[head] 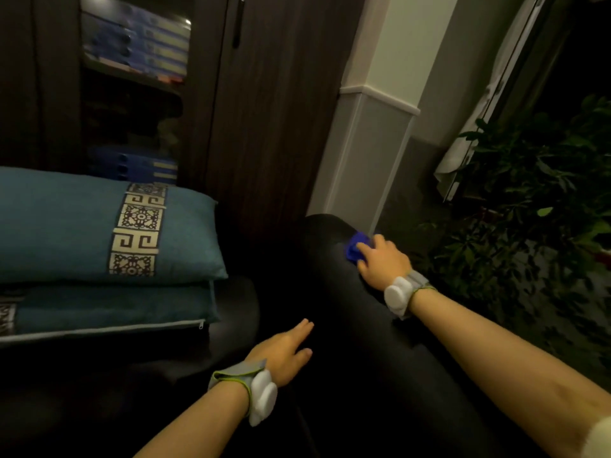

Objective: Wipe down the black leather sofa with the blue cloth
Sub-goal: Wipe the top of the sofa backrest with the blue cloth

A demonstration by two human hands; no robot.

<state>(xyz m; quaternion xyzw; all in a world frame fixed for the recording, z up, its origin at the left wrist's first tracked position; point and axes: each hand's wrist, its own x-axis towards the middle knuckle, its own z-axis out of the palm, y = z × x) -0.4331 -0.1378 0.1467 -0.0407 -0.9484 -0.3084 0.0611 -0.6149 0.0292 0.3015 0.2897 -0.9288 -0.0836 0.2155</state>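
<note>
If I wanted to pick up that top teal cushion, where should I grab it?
Probably the top teal cushion is best gripped at its free right edge, coming from the right. That rounded end overhangs the lower cushion toward the sofa armrest, and nothing lies on it.

There is one view only, from a wide-angle camera worn on the person's head, looking forward and steeply down along both outstretched forearms. It sits close above the black leather sofa, whose armrest runs from the near right edge up toward the middle of the frame. The left hand enters from the bottom centre and the right hand from the bottom right corner. Farther off, the lens takes in teal cushions at left, a dark cabinet at far centre and a leafy plant at right. Straight lines bow toward the frame edges.
</note>
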